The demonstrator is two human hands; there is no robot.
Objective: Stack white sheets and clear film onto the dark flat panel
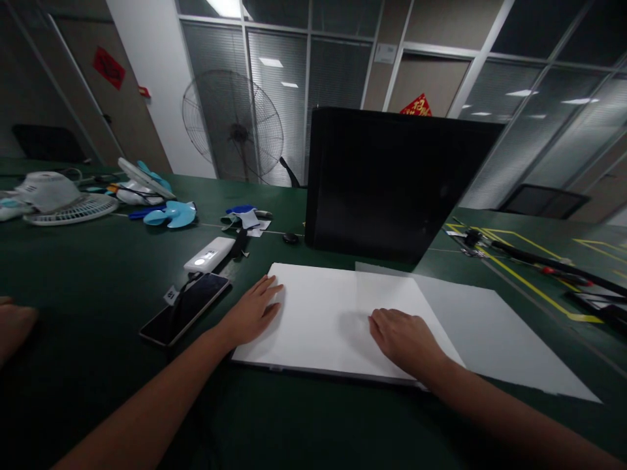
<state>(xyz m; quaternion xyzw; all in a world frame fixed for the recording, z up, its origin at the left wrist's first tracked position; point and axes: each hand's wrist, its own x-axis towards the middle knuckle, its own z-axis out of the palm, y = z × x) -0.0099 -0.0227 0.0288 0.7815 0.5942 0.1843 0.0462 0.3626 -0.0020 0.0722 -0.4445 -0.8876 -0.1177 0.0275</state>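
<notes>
A flat white rectangular panel (pixel 313 313) lies on the dark green table in front of me. My left hand (pixel 255 310) rests on its left edge, fingers spread and holding nothing. Over the right part of the panel, my right hand (pixel 399 333) is closed, its fingers curled under. Whatever those fingers may hold is hidden. A thin white sheet (pixel 499 339) overlaps the panel's right side and spreads onto the table beyond my right forearm.
A black box-like object (pixel 392 186) stands behind the panel. Left are a phone (pixel 186 307), a white power bank (pixel 209 254), a light blue fan blade (pixel 171 214) and fan parts (pixel 73 209). Another person's hand (pixel 14 326) shows at the left edge. Black rods (pixel 553 261) lie right.
</notes>
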